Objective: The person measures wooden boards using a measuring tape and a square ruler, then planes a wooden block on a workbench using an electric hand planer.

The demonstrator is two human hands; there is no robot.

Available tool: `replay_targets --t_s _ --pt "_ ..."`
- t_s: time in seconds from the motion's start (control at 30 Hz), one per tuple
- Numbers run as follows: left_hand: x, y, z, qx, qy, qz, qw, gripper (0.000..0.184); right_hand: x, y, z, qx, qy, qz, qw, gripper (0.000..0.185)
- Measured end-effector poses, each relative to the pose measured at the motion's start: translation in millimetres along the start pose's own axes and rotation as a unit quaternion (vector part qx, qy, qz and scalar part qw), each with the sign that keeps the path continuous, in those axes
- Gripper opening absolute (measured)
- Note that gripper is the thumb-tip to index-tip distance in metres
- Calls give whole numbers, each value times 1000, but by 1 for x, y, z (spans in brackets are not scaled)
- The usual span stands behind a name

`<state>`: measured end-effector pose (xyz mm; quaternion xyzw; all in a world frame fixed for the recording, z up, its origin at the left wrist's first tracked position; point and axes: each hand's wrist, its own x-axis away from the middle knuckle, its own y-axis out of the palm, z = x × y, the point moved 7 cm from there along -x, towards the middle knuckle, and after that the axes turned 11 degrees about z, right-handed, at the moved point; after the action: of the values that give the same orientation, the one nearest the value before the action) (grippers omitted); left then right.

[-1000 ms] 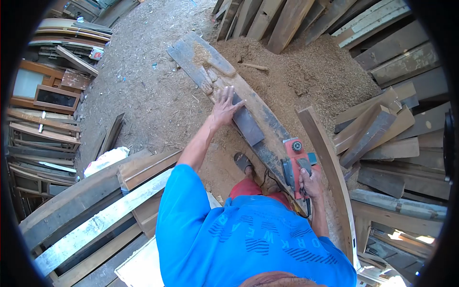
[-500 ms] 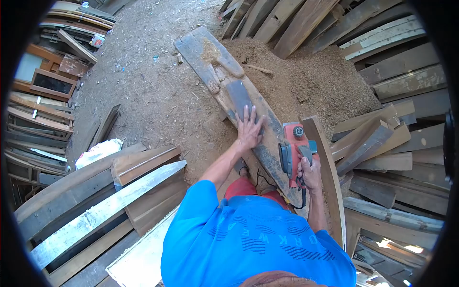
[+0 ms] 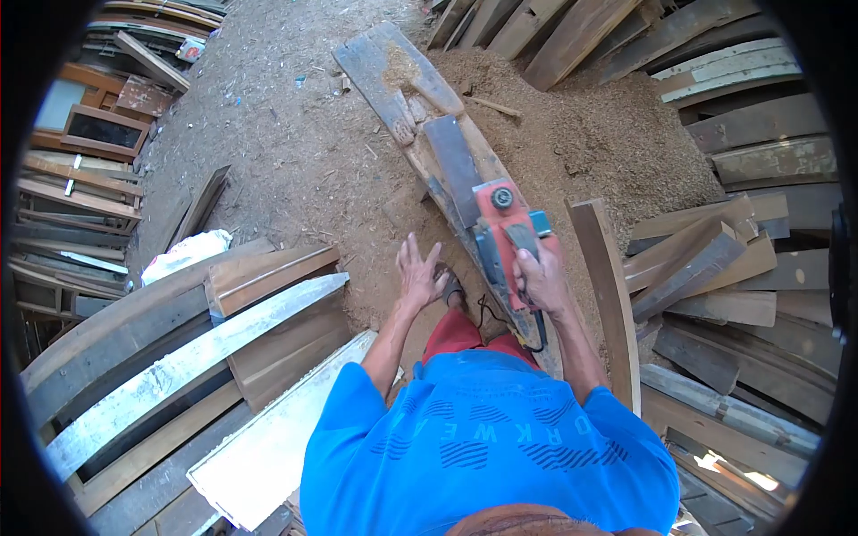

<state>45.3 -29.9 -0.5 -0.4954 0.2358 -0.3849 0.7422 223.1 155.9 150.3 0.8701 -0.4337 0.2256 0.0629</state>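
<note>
The red electric hand planer (image 3: 507, 266) sits over the near end of a dark wood block (image 3: 451, 161), lined up roughly along it; whether its sole touches the wood cannot be told from above. It looks like a rigid, fairly heavy tool, its weight probably in the motor body, so it should want a firm grip on the rear handle, with the round front knob (image 3: 502, 197) as a second hold for steadying the nose. The hard casing may be a little slick with dust, and the underside, where the blade should be, is no place for fingers. The right hand (image 3: 542, 281) is wrapped around that rear handle, close to the black cord (image 3: 540, 332) at the tool's back. The left hand (image 3: 420, 277) hangs apart from the tool, fingers spread and holding nothing, beside the worn plank surface (image 3: 371, 67). The block lies flat on this surface, seemingly stiff and solid, easiest to hold by its long edges. To the right stands a long brown board (image 3: 608, 295); beyond the surface spreads a heap of wood shavings (image 3: 617, 147).
</note>
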Motion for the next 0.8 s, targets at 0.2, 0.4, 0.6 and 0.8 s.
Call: replay_targets --t_s 0.2,0.4,0.6,0.8 --pt "101 59 -56 87 -253 -163 950 68 -2 33 13 39 -49 -41 997 55" --pt "132 96 -44 152 -280 -207 925 63 -22 56 25 104 -128 -9 986 54" --pt "138 92 -47 163 -277 -210 923 62 -107 99 -30 170 -148 24 974 54" --pt "152 103 -94 187 -350 -188 898 62 -204 141 -89 142 -238 41 960 48"
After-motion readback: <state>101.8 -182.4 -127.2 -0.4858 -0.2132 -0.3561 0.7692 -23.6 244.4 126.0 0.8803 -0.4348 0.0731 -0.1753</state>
